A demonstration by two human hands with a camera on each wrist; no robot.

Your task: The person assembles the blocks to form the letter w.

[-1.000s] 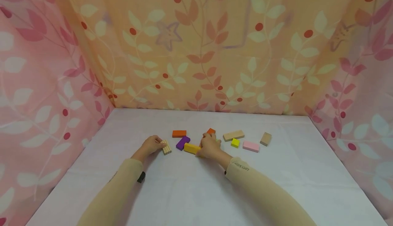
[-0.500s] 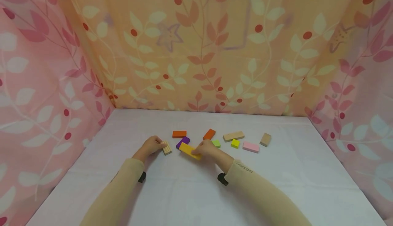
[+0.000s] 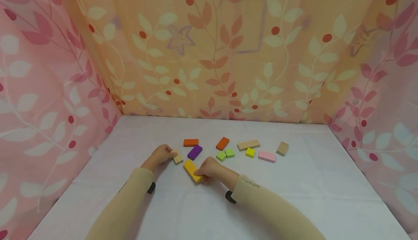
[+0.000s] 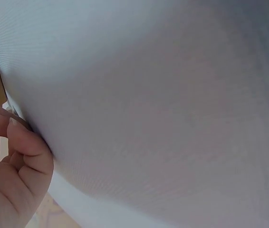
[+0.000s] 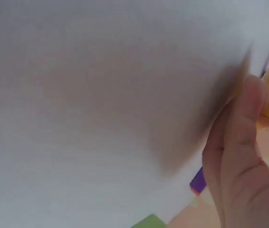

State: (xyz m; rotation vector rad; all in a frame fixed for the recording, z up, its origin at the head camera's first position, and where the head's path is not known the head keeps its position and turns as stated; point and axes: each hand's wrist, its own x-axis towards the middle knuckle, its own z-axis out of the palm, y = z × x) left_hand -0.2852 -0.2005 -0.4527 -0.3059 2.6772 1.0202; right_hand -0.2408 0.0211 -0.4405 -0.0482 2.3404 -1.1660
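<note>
Amber blk: 1, mid-table, farthest blk from far edge; gripped betw. thumb & fingers of R hand. Lifted or resting: can't tell.
Striped blk: 1, closest blk to table's L edge; pinched by L hand.
Purple blk: 1, just beyond amber blk, twd far edge.
Orange blk A, orange blk B: twd far edge.
Green blk A, green blk B: side by side.
Yellow blk, pink blk: farther twd R edge.
Wood blk A: behind yellow blk.
Wood blk B: nearest R edge.
</note>
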